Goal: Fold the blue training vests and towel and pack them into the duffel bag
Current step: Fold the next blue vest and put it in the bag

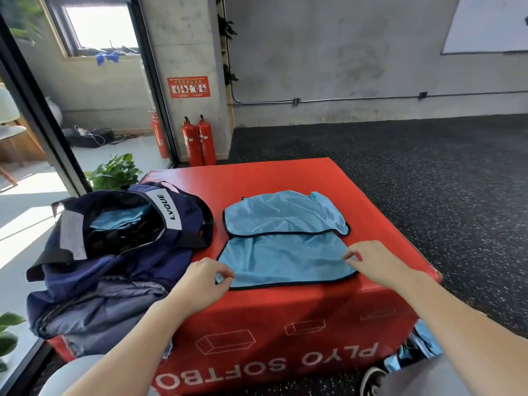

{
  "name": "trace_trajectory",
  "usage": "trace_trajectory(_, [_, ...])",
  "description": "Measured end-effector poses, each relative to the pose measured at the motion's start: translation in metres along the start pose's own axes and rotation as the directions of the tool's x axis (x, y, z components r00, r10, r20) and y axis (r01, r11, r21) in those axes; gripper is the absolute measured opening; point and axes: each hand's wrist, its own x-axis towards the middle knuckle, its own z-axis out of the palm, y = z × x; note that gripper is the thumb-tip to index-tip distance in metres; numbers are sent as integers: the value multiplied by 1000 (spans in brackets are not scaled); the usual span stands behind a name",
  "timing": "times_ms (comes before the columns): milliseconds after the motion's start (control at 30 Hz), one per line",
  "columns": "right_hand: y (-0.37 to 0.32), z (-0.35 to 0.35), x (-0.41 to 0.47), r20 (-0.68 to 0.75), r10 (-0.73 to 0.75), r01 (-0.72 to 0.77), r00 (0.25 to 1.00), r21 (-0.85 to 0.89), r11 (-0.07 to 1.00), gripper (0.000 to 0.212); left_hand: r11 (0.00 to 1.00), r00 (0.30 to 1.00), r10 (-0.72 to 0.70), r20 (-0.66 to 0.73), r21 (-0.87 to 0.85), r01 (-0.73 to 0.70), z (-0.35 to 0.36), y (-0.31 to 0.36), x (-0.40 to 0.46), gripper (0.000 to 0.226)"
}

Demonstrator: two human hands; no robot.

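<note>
A light blue training vest (285, 241) with black trim lies partly folded on the red soft box (285, 315). My left hand (207, 277) pinches the vest's near left corner. My right hand (368, 260) pinches its right edge near the front. To the left on the box sits the navy duffel bag (120, 252), open, with a folded blue vest (120, 220) inside. More blue fabric (417, 347) hangs off the box's lower right side; whether it is vest or towel I cannot tell.
Two red fire extinguishers (200, 141) stand by the concrete pillar behind the box. A potted plant (114, 172) is behind the bag, by a glass partition at left. Dark speckled floor (428, 172) surrounds the box on the right. A shoe (371, 378) shows at the bottom.
</note>
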Motion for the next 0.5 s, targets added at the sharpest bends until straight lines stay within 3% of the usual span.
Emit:
trace_trajectory(267, [-47,13,46,-93,-95,108,991,149,983,16,998,988,44,-145,-44,-51,31,25,58,21])
trace_trajectory(500, [-75,29,100,-108,-208,225,972,176,958,16,994,981,107,-164,2,-108,57,20,110,21])
